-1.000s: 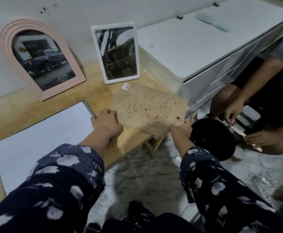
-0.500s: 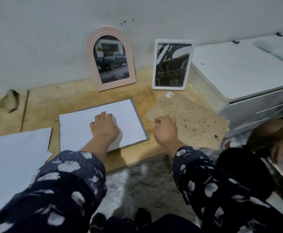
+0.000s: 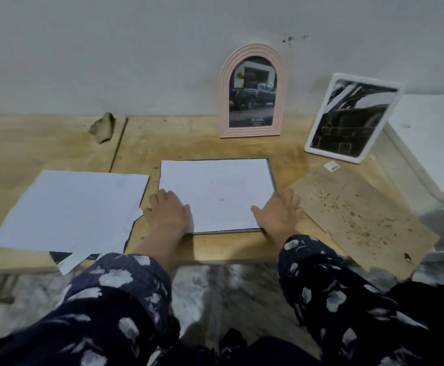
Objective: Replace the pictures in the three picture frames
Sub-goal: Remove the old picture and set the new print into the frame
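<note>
Grip flat: left hand (image 3: 168, 213), right hand (image 3: 279, 213) cover white sheet (image 3: 216, 192) near corners.

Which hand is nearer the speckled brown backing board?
Right. The right hand lies beside the speckled brown backing board, at its left edge; the left hand sits across the white sheet.

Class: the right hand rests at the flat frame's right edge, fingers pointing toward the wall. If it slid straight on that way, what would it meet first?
Probably bare table, then likely the white frame; depth is unclear, so the right hand might miss it and reach the wall.
</note>
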Motion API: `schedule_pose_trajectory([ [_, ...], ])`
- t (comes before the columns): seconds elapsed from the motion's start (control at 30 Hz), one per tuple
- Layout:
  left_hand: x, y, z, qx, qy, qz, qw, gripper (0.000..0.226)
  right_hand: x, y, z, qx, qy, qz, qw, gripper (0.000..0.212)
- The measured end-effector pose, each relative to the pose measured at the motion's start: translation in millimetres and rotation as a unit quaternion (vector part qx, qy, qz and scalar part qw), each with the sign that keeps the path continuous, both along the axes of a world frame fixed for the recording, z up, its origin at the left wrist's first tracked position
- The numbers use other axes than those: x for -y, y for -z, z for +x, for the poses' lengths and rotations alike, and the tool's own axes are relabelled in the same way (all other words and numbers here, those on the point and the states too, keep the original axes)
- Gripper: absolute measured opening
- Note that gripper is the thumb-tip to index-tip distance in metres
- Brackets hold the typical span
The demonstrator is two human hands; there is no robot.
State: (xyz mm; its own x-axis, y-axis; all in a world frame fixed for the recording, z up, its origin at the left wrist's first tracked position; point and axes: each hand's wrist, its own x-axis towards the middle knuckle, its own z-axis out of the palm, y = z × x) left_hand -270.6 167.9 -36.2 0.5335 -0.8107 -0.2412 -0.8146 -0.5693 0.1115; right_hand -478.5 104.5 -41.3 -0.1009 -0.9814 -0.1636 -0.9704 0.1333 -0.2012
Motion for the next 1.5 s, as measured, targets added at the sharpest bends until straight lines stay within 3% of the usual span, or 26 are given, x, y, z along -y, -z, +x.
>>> schedule_pose_trajectory([
  [0.23, 1.3, 2.5, 1.2, -0.008, -0.012, 0.000, 1.000, 0.046, 6.4, -0.1, 14.7, 0.036, 0.081, 0.006, 0.996, 0.048],
  [0.33, 2.5, 4.8, 0.4, -0.011, -0.026, -0.005, 1.000, 0.043, 6.3, 1.2, 16.2, 0.004, 0.077, 0.020, 0.997, 0.057],
  [0.47, 3.9, 4.2, -1.5, -0.020, -0.039, -0.007, 0.999, 0.045, 9.2, 0.7, 15.4, 0.003, 0.073, 0.028, 0.997, 0.051],
  [0.63, 6.2, 0.4, -0.5, -0.006, -0.046, -0.008, 0.999, 0.055, 12.9, 2.0, 11.8, 0.073, 0.092, 0.027, 0.993, 0.047],
  [0.8, 7.3, 0.6, -2.6, 0.015, -0.029, -0.006, 0.999, 0.049, 13.0, -1.6, 11.0, 0.109, 0.046, 0.021, 0.993, 0.014],
  [0.9, 9.1, -0.1, -1.9, 0.005, -0.033, -0.012, 0.999, 0.051, 12.9, -4.9, 8.7, 0.216, 0.021, -0.013, 0.976, 0.002],
  [1.0, 11.0, -4.5, 1.5, -0.026, -0.049, -0.020, 0.998, 0.060, 15.6, -15.7, 1.7, 0.384, 0.032, 0.006, 0.923, 0.006],
  [1.1, 10.8, -7.4, 2.7, -0.062, -0.076, -0.030, 0.995, 0.069, 20.8, -30.5, -3.9, 0.445, 0.054, 0.011, 0.894, 0.009],
  [1.2, 9.5, -11.5, 3.4, -0.103, -0.129, -0.052, 0.985, 0.068, 27.0, -45.9, -9.6, 0.473, 0.068, 0.010, 0.878, 0.012],
  [1.33, 11.1, -24.5, 8.5, -0.148, -0.200, -0.077, 0.966, 0.067, 36.1, -65.1, -15.9, 0.459, 0.051, 0.002, 0.887, 0.021],
  [1.43, 8.9, -33.6, 16.6, -0.223, -0.204, -0.142, 0.943, 0.057, 39.1, -75.8, -10.5, 0.449, 0.041, -0.003, 0.893, 0.032],
  [1.5, 4.0, -37.0, 25.8, -0.256, -0.220, -0.190, 0.922, 0.047, 39.5, -76.7, -2.1, 0.451, 0.037, -0.006, 0.892, 0.026],
])
